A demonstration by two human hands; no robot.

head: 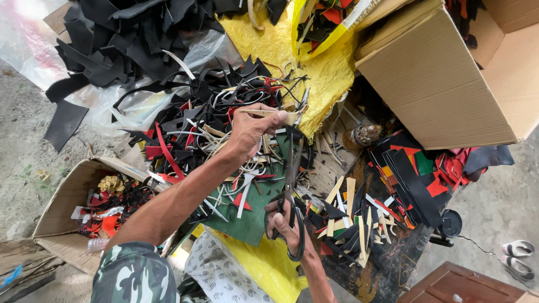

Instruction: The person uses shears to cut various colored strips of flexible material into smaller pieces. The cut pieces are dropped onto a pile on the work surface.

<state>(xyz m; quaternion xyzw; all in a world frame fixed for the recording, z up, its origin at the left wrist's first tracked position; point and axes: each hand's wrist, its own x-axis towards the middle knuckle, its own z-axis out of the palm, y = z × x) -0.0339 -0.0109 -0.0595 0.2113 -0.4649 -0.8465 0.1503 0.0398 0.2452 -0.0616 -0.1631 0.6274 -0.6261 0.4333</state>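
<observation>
A tan strip [268, 114] is pinched between the left hand's [250, 132] thumb and fingers above the scrap heap [196, 129], left of the large brown carton [443, 84]; black scissors [292, 191] are gripped by the right hand [283, 224] below.

Scrap heaps, boxes and sheeting around the work spot

A big cardboard box [449, 84] stands upper right, by a yellow sheet [320, 73]. Black offcuts [118, 39] lie heaped upper left on clear plastic [33, 39]. A small open box [62, 207] of red and black scraps sits lower left. White sandals [519, 258] lie on the floor [494, 207], lower right.
</observation>
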